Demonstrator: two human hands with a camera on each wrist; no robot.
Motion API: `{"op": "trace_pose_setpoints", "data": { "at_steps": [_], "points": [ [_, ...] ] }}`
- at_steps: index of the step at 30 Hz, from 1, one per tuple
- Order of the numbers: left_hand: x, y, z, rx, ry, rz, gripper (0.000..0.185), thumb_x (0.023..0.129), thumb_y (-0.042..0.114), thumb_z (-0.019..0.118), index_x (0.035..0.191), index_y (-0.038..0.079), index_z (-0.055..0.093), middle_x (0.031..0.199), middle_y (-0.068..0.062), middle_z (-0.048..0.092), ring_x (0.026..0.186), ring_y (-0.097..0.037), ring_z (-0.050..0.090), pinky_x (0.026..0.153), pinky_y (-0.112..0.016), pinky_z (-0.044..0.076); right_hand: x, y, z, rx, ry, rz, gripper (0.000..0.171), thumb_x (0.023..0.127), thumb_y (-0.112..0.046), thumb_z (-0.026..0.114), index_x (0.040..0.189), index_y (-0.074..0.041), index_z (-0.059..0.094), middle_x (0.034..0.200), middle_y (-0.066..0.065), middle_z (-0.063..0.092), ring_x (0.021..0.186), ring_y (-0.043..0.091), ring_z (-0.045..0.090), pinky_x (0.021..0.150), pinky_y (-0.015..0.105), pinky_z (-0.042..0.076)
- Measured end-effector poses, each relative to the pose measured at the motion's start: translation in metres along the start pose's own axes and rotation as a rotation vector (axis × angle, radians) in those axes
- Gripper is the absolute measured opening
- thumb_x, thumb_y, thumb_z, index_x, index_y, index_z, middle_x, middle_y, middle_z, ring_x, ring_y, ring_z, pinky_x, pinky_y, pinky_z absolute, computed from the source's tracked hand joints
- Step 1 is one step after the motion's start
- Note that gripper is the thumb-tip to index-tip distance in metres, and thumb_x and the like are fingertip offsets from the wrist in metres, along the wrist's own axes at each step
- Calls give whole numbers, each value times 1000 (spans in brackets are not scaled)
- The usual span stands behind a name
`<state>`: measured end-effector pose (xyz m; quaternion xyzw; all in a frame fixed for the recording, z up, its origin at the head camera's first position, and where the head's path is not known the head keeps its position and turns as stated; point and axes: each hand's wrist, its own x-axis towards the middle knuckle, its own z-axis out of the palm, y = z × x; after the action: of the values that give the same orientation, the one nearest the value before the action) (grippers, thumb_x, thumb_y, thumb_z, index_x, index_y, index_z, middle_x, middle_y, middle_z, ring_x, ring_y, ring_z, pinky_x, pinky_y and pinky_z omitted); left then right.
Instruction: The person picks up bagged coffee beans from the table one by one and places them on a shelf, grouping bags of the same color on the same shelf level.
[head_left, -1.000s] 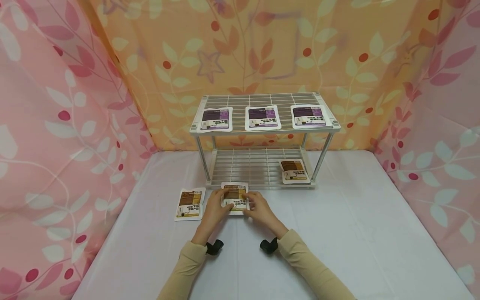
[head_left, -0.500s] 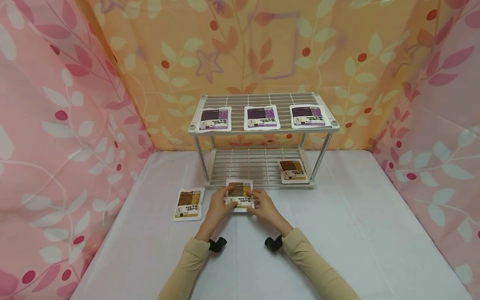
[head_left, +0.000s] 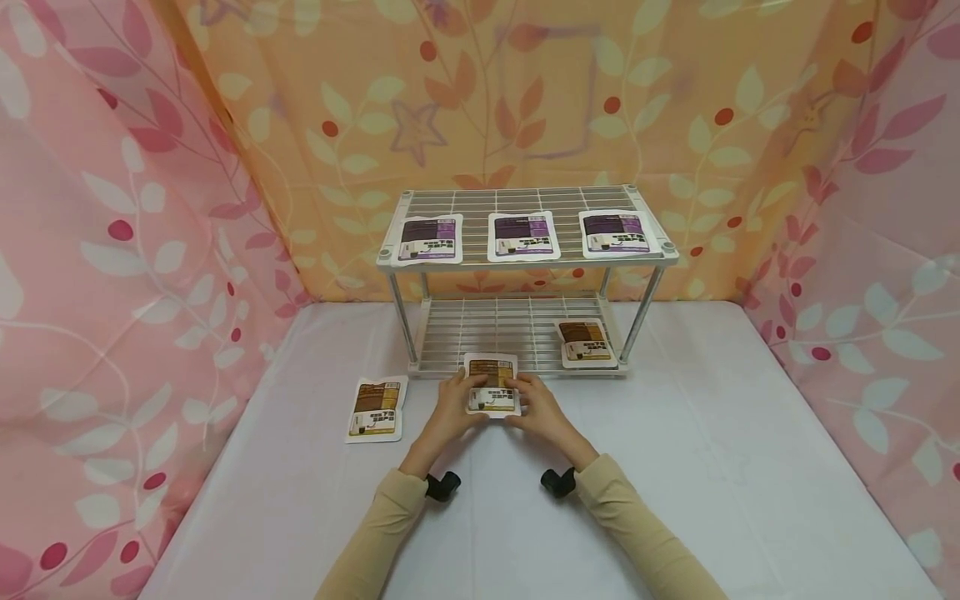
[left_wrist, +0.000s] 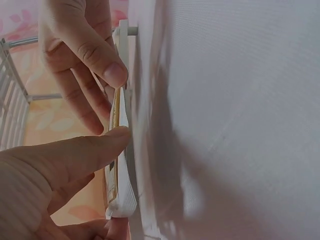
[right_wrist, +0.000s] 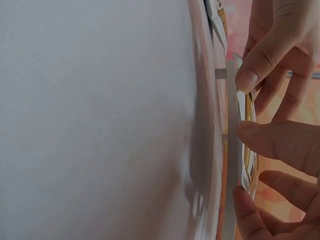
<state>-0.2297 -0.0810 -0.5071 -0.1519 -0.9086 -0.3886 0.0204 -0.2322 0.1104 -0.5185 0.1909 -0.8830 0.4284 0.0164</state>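
1. Over the last second we see the flat white sachet with a brown-and-yellow label (head_left: 492, 385) travel away from us and to the right — its far edge now overlaps the front edge of the white wire two-tier rack (head_left: 525, 250), so we judge it bound for the lower shelf.
2. Both hands hold it: the left hand (head_left: 447, 414) pinches its left edge, the right hand (head_left: 542, 414) its right, fingers (left_wrist: 107, 65) curled on the packet.
3. Counted — three brown sachets: this one, one flat (head_left: 377, 408) on the white-clothed surface (head_left: 712, 467) to its left, one (head_left: 587, 342) at the lower shelf's front right corner.
4. Three purple-labelled sachets (head_left: 522, 236) line the top shelf's front edge.
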Motion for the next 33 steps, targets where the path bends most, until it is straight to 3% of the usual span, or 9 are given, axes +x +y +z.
{"op": "trace_pose_setpoints", "data": {
  "at_steps": [8,14,21,33],
  "points": [
    [4,1,5,-40,-39,-21,71,67,0,79,131,10,51,145,-29,27,129,-49,25,97,-62,35,-1,3,-7,-56,16,-8,66,68,-2,79,127,3,52,132,29,41,97,38,58,80,42,53],
    [9,-1,10,-46,-18,-9,68,69,-2,77,131,9,51,143,-26,34,130,-48,28,101,-61,31,-2,6,-12,-120,29,-27,64,70,-5,78,128,2,52,135,30,41,98,39,56,86,50,48],
    [12,0,15,-46,15,19,62,69,-3,76,127,5,54,139,-26,40,128,-45,35,100,-58,34,-1,9,-15,-136,61,-40,60,70,-2,77,125,6,53,134,30,42,92,37,61,83,49,50],
    [20,6,21,29,47,48,51,73,1,75,121,3,59,137,-24,43,124,-42,42,101,-52,38,2,17,-18,-162,138,-96,50,70,2,74,117,7,59,127,28,50,108,43,53,90,51,46]
  ]
}}
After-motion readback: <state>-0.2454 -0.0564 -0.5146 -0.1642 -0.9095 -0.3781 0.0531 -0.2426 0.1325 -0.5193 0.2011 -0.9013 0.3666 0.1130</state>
